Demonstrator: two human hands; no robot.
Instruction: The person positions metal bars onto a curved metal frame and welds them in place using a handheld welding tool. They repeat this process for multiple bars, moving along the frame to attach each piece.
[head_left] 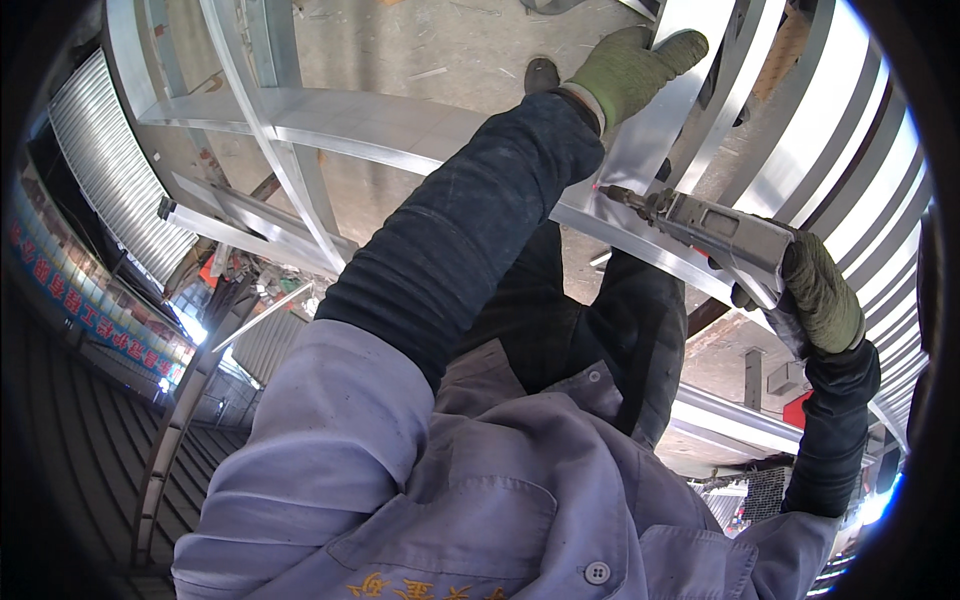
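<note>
My left hand, in a green knit glove, lies over a wide silver metal beam. Its thumb stretches across the top face while the other fingers bend over the far-left edge, partly hidden. On the right, my gloved right hand is closed round the handle of a grey pistol-grip power tool. The tool points left, and its narrow nose reaches the beam near the joint with a silver cross rail. A small red spot shows at the tip. Whether the tip touches the metal, I cannot tell.
Many parallel silver slats run along the right. A long cross rail and an upright bar form the frame at the left. Concrete floor shows between the bars. Corrugated sheet and clutter stand farther left.
</note>
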